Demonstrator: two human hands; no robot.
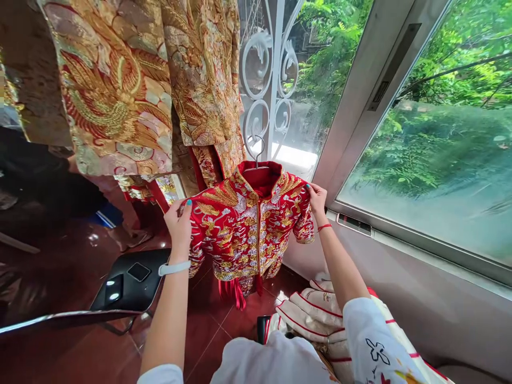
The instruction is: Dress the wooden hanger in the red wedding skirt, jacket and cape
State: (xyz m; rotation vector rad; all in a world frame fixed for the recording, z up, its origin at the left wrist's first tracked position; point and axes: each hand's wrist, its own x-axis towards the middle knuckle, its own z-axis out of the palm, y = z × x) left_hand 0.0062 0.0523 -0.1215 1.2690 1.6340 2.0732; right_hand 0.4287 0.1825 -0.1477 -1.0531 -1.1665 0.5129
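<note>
A red jacket (244, 229) with gold and silver embroidery and a stand-up collar faces me on a hanger. The metal hook of the hanger (260, 145) rises above the collar. My left hand (178, 223) pinches the jacket's shoulder on the left side. On the opposite shoulder, my right hand (317, 198) is closed on the cloth. Red tassels (232, 292) dangle below the jacket's hem.
Gold embroidered garments (116, 90) hang at the upper left. A black chair (138, 277) stands at lower left, with a person's legs (122, 232) behind it. A phone (354, 224) lies on the window sill at right. White bundles with red piping (316, 314) lie below my right arm.
</note>
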